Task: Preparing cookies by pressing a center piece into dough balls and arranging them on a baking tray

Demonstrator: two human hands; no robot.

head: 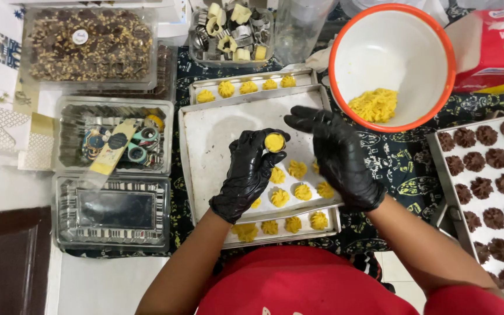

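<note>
Head view: the left hand [246, 175], in a black glove, has its fingers curled closed around a small yellow dough piece [274, 142], held just above the bare part of the baking tray [217, 137]. The right hand [336, 154] hovers beside the piece with fingers loosely spread, gripping nothing. Shaped yellow cookies [296, 181] lie on the tray's near end. Squeezing too hard could deform the soft piece; a slip could drop it onto those cookies.
</note>
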